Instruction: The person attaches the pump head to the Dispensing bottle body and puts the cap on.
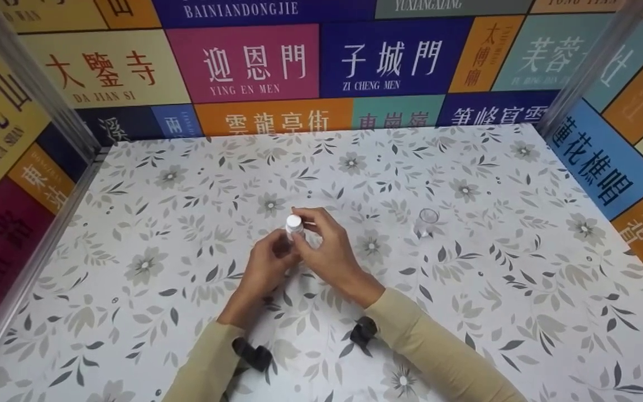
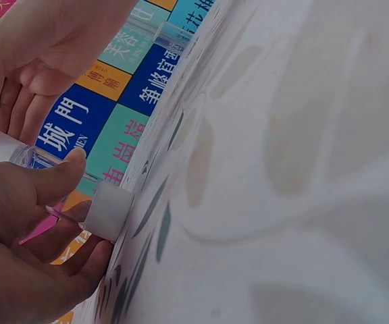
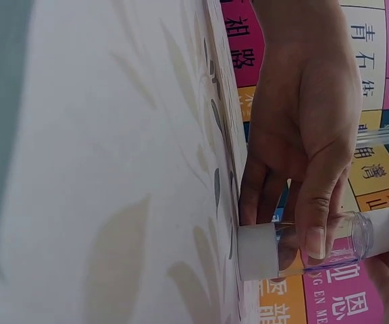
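Observation:
A small clear bottle (image 3: 343, 246) with a white cap (image 1: 294, 221) on top and a white base (image 2: 109, 210) stands upright, its base right at the tablecloth. My left hand (image 1: 268, 262) grips the clear body low down, thumb on the near side and fingers behind, as the right wrist view shows. Around the white cap, my right hand (image 1: 330, 245) pinches with thumb and fingertips from the right. In the head view the fingers cover much of the body. Off to the right stands a clear open-topped cup (image 1: 426, 224), apart from both hands.
The table wears a white cloth (image 1: 187, 312) printed with grey flowers and leaves. Colourful panels with lettering (image 1: 243, 61) wall the back and both sides. Metal posts (image 1: 56, 84) rise at the rear corners. A black wrist camera (image 1: 252, 354) sits on each sleeve.

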Action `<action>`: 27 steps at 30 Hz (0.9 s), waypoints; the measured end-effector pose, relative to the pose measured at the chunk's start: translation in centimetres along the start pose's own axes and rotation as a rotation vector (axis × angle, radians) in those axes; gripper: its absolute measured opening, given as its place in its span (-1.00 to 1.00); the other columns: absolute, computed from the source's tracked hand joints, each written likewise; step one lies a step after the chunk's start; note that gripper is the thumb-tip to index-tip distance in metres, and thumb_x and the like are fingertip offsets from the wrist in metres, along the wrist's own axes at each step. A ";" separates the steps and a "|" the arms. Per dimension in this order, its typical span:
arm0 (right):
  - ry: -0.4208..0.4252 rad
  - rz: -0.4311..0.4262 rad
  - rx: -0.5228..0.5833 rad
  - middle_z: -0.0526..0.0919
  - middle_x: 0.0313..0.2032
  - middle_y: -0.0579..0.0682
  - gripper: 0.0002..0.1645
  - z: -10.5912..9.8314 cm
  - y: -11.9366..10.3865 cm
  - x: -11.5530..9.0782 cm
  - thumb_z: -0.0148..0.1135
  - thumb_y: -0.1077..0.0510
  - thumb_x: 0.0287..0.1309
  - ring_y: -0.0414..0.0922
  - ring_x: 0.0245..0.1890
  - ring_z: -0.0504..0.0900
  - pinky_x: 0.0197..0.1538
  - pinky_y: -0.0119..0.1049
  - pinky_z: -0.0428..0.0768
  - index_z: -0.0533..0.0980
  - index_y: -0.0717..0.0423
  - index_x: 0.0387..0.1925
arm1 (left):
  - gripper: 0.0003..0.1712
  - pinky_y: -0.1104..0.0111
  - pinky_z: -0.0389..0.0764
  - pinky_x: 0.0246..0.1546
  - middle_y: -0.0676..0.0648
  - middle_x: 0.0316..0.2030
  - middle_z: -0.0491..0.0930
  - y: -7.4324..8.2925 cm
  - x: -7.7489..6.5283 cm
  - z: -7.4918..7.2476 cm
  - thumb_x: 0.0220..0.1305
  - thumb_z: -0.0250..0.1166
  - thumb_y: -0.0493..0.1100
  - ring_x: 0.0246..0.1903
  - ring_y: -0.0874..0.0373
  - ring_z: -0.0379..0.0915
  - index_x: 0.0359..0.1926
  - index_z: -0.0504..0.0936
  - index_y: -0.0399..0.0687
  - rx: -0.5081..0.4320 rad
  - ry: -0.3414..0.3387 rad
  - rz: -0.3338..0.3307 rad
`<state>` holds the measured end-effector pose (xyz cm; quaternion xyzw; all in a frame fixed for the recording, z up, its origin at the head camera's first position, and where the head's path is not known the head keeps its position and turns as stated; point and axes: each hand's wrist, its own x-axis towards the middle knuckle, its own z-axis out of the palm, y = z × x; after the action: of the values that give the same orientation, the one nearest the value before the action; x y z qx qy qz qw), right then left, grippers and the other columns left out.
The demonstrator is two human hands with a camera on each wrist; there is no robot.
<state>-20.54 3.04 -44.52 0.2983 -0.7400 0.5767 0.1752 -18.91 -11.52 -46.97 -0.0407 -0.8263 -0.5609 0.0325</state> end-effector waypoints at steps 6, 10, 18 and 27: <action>0.006 0.023 0.003 0.62 0.03 0.19 -0.58 0.1 -0.1 0.0 0.32 0.38 0.17 0.00 0.09 0.66 0.22 -0.33 0.62 0.51 0.33 0.09 | -0.66 0.13 0.65 0.14 -0.23 0.02 0.68 0.0 -0.1 -0.1 0.22 0.37 -0.36 0.07 -0.08 0.63 0.04 0.63 -0.18 -0.006 0.000 0.014; 0.005 0.015 0.025 0.61 0.04 0.18 -0.56 0.1 -0.1 0.0 0.31 0.41 0.15 0.02 0.12 0.64 0.26 -0.29 0.60 0.50 0.35 0.10 | -0.65 0.11 0.63 0.17 -0.24 0.06 0.67 -0.1 -0.1 -0.1 0.22 0.35 -0.38 0.11 -0.10 0.61 0.05 0.63 -0.19 -0.012 -0.003 0.019; -0.010 0.004 -0.001 0.62 0.03 0.21 -0.59 0.0 -0.1 -0.1 0.29 0.39 0.20 0.02 0.12 0.64 0.23 -0.23 0.63 0.50 0.36 0.09 | -0.64 0.13 0.64 0.16 -0.26 0.03 0.68 -0.1 0.0 0.0 0.20 0.37 -0.38 0.07 -0.09 0.63 0.04 0.63 -0.21 -0.031 -0.006 0.011; -0.020 -0.030 -0.007 0.61 0.05 0.19 -0.49 -0.2 0.0 0.0 0.31 0.41 0.16 0.01 0.12 0.63 0.25 -0.29 0.61 0.48 0.34 0.17 | -0.66 0.11 0.64 0.17 -0.29 0.02 0.68 -0.1 0.0 0.0 0.19 0.35 -0.41 0.07 -0.12 0.63 0.01 0.63 -0.24 -0.025 0.000 0.027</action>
<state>-20.60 3.25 -44.47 0.3147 -0.7391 0.5685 0.1774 -18.91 -11.54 -47.04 -0.0525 -0.8185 -0.5707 0.0396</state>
